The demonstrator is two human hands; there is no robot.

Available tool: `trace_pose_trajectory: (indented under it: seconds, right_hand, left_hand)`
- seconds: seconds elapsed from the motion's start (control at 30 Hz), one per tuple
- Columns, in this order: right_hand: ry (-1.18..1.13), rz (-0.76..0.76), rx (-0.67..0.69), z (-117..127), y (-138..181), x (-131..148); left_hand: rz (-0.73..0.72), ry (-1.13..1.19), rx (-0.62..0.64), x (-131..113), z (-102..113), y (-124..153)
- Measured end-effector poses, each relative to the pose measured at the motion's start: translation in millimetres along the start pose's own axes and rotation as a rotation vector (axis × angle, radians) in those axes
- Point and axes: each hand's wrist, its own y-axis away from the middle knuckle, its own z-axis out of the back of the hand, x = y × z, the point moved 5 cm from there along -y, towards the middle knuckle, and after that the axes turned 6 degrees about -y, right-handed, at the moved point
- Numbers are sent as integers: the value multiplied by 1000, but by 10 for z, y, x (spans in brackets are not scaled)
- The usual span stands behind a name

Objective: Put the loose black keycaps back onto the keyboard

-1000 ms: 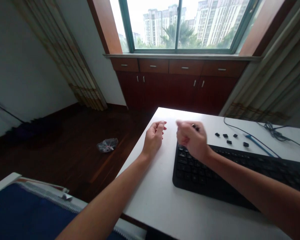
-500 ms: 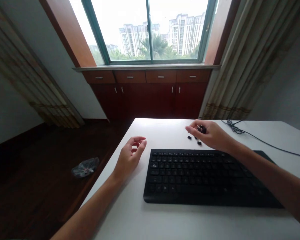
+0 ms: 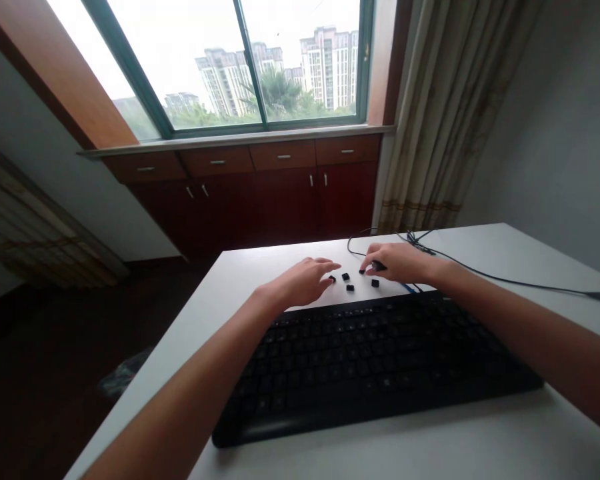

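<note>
My left hand (image 3: 305,280) reaches over the keyboard's far edge, fingers stretched and thumb apart. A small black keycap (image 3: 333,279) lies between its thumb and fingertips; whether they touch it is unclear. My right hand (image 3: 400,261) is curled on the table around a small dark object (image 3: 379,265), mostly hidden in the palm. Its fingertips are at another keycap (image 3: 362,271). Between the hands lie more loose keycaps (image 3: 345,276), one of them (image 3: 375,283) just below the right hand. The black keyboard (image 3: 330,373) lies under both forearms, tilted in view.
A black cable (image 3: 505,281) runs across the white table (image 3: 405,440), bunched behind my right hand. A clear plastic bag (image 3: 123,373) lies on the dark floor at left. Beyond the table stand red cabinets (image 3: 275,207) under a window, with a curtain (image 3: 425,133) beside it.
My left hand has moved from left of the keyboard to the loose keycaps behind it. The right hand has lowered to the table, fingertips down. The view has turned right and tilted.
</note>
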Motion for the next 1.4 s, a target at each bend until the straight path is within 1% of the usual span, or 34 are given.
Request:
trace_pose_trajectory:
  seconds: [0.07,0.13,0.23,0.37,0.5,0.6,0.67,0.7,0.73,0.83,0.9,0.97,1.03,1.13,1.2,1.27,1.37,1.4]
  right_hand:
    - [2,2,-3,-18,11,-33]
    - [-2,-6,-25,-45,37,-53]
    - [-18,-17,-63,-87,85,-51]
    - [-60,-12,-99,-94,138,-22]
    - [-129,-15,-156,-7,225,4]
    - [-184,-47,-247,128,367,56]
    - [-260,-102,-318,229,502,102]
    - [-344,-152,-334,264,572,116]
    - [-489,-223,-335,279,642,118]
    - [-1082,-416,-284,213,809,139]
    - [-1393,-468,-276,158,863,170]
    - [-1561,-498,-275,112,882,183]
    - [-1622,-523,-270,76,885,182]
    - [-1626,-541,-270,49,887,178]
    - [-1622,-546,-260,36,893,179]
    - [-1609,-549,-240,21,902,177]
    - [-1539,-535,-198,0,913,168]
    - [-1496,-530,-188,-4,916,164]
  left_hand:
    - [-30,-8,40,-12,-74,-114]
    - [-42,-16,50,-16,-127,-167]
    - [-31,-16,26,-24,-158,-184]
    - [-7,15,-29,-62,-143,-195]
    - [-34,104,-32,-122,-148,-229]
    - [-21,171,-46,-120,-148,-221]
    - [5,208,-62,-88,-140,-187]
    - [20,225,-69,-66,-136,-163]
    - [34,242,-76,-40,-131,-137]
    - [82,304,-104,36,-119,-63]
    - [120,364,-133,77,-118,-25]
    - [171,442,-167,106,-122,4]
    - [241,541,-215,123,-118,36]
    - [349,739,-288,108,-88,108]
    - [395,869,-318,61,-56,174]
    - [469,1135,-342,12,-51,255]
    - [629,1714,-365,-84,-120,383]
    - [677,1865,-370,-122,-142,419]
